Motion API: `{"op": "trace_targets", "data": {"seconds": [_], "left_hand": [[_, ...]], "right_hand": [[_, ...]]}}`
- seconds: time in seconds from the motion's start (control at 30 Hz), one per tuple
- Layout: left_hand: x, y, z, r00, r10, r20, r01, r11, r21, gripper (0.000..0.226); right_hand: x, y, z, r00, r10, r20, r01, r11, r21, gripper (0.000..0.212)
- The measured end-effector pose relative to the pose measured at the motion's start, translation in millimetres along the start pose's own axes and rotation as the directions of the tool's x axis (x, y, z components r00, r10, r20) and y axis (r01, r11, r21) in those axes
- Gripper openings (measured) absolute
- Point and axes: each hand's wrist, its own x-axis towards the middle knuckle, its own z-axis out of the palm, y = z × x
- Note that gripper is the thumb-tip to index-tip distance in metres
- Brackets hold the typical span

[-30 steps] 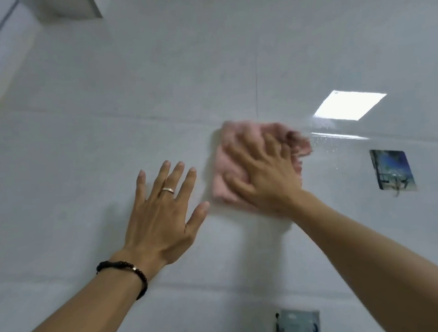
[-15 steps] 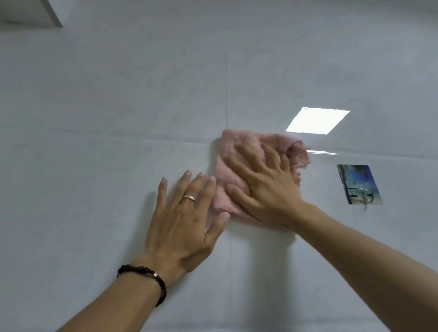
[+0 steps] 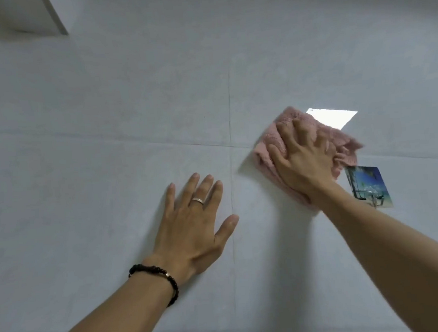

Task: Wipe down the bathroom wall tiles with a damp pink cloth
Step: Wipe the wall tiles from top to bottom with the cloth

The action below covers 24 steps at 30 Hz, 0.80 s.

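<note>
- The right hand [image 3: 307, 164] presses the pink cloth [image 3: 342, 143] flat to the wall tiles [image 3: 108, 174], right of frame centre, fingers spread and slightly curled into the bunched fabric.
- The left hand [image 3: 191, 228] lies flat on the tile with nothing in it, low centre of the frame, apparently as a brace; it wears a ring [image 3: 197, 200], with a beaded bracelet [image 3: 155, 271] at the wrist.
- Risk: the adhesive hook [image 3: 369, 186] sits just beside the cloth's lower right corner. A stroke that way could snag the loose fabric on the metal hook or peel the pad from the tile.
- Risk: the cloth is rumpled, not folded flat, so it may roll under the palm and leave streaks.
- Risk: if the tile is wet, the bracing palm could slip.
- Open room: bare tile stretches across the left and top of the frame, broken only by grout lines [image 3: 230, 107]. A boxed ledge [image 3: 30, 18] juts out in the upper left corner, well apart from both hands.
</note>
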Motion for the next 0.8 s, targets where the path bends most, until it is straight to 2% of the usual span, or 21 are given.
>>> {"op": "trace_targets", "data": {"seconds": [0.03, 0.1, 0.13, 0.17, 0.2, 0.23, 0.3, 0.33, 0.37, 0.4, 0.47, 0.57, 0.6, 0.63, 0.67, 0.7, 0.77, 0.8], "left_hand": [[-0.5, 0.2, 0.4, 1.0, -0.002, -0.003, 0.002, 1.0, -0.006, 0.083], [-1.6, 0.5, 1.4, 1.0, -0.007, -0.003, 0.007, 1.0, -0.02, 0.083], [-1.4, 0.2, 1.3, 1.0, -0.006, -0.008, 0.005, 1.0, -0.017, 0.084], [-0.7, -0.4, 1.4, 1.0, -0.004, -0.012, 0.004, 1.0, -0.012, 0.084], [0.0, -0.7, 1.2, 1.0, -0.002, -0.011, 0.001, 1.0, -0.015, 0.084], [1.0, -0.9, 0.1, 1.0, 0.003, -0.015, -0.003, 0.999, -0.032, 0.084], [0.2, -3.6, -3.0, 1.0, 0.021, -0.022, -0.022, 0.998, -0.058, 0.084], [-0.5, -6.3, -4.6, 0.999, 0.038, -0.036, -0.04, 0.998, -0.045, 0.083], [-1.2, -9.8, -5.9, 0.995, 0.065, -0.076, -0.066, 0.998, -0.015, 0.081], [-2.2, -14.6, -6.7, 0.989, 0.081, -0.124, -0.08, 0.997, 0.019, 0.079], [-3.9, -27.2, -7.4, 0.977, 0.05, -0.21, -0.037, 0.997, 0.065, 0.078], [-7.5, -41.3, -10.7, 0.967, -0.088, -0.239, 0.093, 0.996, 0.008, 0.082], [-9.5, -43.8, -12.2, 0.967, -0.107, -0.231, 0.107, 0.994, -0.014, 0.083], [-11.1, -45.5, -14.7, 0.97, -0.108, -0.217, 0.105, 0.994, -0.028, 0.084], [-12.6, -46.6, -17.1, 0.975, -0.101, -0.199, 0.096, 0.995, -0.036, 0.085], [-13.2, -46.2, -18.6, 0.98, -0.091, -0.179, 0.086, 0.996, -0.039, 0.086], [-11.8, -41.4, -17.4, 0.986, -0.077, -0.149, 0.073, 0.997, -0.034, 0.087], [-9.9, -36.2, -14.9, 0.988, -0.07, -0.14, 0.066, 0.997, -0.034, 0.087]], "right_hand": [[-5.4, -14.3, 1.6, 0.999, 0.015, -0.04, -0.015, 1.0, 0.012, 0.073], [-28.3, -37.0, 7.9, 0.958, -0.274, -0.086, 0.271, 0.962, -0.043, 0.069], [-36.8, -39.6, 7.5, 0.906, -0.421, -0.043, 0.417, 0.905, -0.079, 0.066], [-33.2, -37.1, 4.8, 0.873, -0.487, 0.016, 0.487, 0.87, -0.082, 0.066], [-20.3, -33.8, 0.8, 0.878, -0.477, 0.048, 0.479, 0.875, -0.07, 0.067], [-2.3, -31.5, 0.5, 0.915, -0.403, 0.034, 0.404, 0.913, -0.049, 0.066], [34.5, -42.9, 1.9, 0.988, -0.156, -0.003, 0.156, 0.988, 0.022, 0.061], [48.8, -56.5, 3.0, 0.998, -0.056, -0.005, 0.056, 0.997, 0.053, 0.059], [57.6, -73.4, 3.6, 1.0, -0.019, -0.015, 0.02, 0.996, 0.083, 0.06], [61.1, -91.5, 5.6, 0.998, -0.048, -0.027, 0.05, 0.993, 0.105, 0.06], [51.9, -126.9, 12.6, 0.965, -0.257, -0.053, 0.26, 0.964, 0.059, 0.061], [16.4, -130.9, 17.5, 0.79, -0.613, 0.014, 0.613, 0.788, -0.064, 0.058], [8.7, -113.6, 20.4, 0.741, -0.671, 0.007, 0.668, 0.737, -0.103, 0.058], [5.7, -89.3, 22.4, 0.728, -0.686, -0.001, 0.678, 0.72, -0.15, 0.06], [8.4, -61.8, 20.9, 0.76, -0.65, -0.013, 0.636, 0.749, -0.185, 0.063], [15.7, -32.8, 17.7, 0.823, -0.567, -0.026, 0.551, 0.81, -0.198, 0.068], [34.3, 8.6, 5.5, 0.965, -0.245, -0.091, 0.237, 0.967, -0.097, 0.067], [36.7, 11.0, 1.4, 0.992, -0.092, -0.089, 0.09, 0.996, -0.027, 0.064]]}}
